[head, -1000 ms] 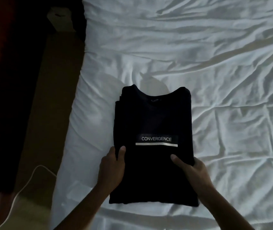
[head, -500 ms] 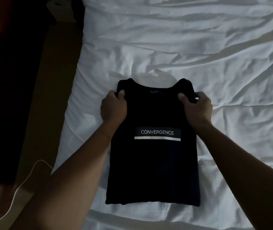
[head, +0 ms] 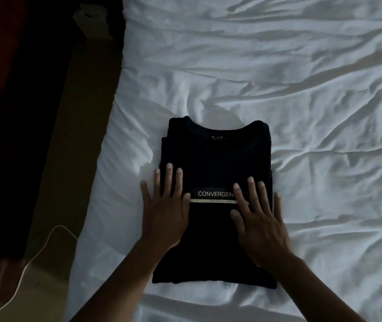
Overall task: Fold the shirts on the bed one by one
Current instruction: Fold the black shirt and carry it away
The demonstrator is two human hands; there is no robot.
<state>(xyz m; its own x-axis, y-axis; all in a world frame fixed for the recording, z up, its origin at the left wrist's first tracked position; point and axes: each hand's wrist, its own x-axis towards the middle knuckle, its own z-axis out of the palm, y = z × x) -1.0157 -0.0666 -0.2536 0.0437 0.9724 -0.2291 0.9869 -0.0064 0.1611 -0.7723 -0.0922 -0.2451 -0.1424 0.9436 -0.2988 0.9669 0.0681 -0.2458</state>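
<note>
On the white bed sheet (head: 301,89), near its left edge in the head view, a black shirt (head: 215,159) is laid flat with sleeves tucked under, collar pointed away, and its white "CONVERGENCE" print (head: 213,194) partly covered. The left hand (head: 165,210) is spread flat, fingers straight, pressed on the shirt's left edge with the outer fingers over the sheet, while the right hand (head: 260,219) is likewise laid open and flat on the right half, nothing being gripped by either. A white cable (head: 34,259) is seen on the dim floor left of the bed.
</note>
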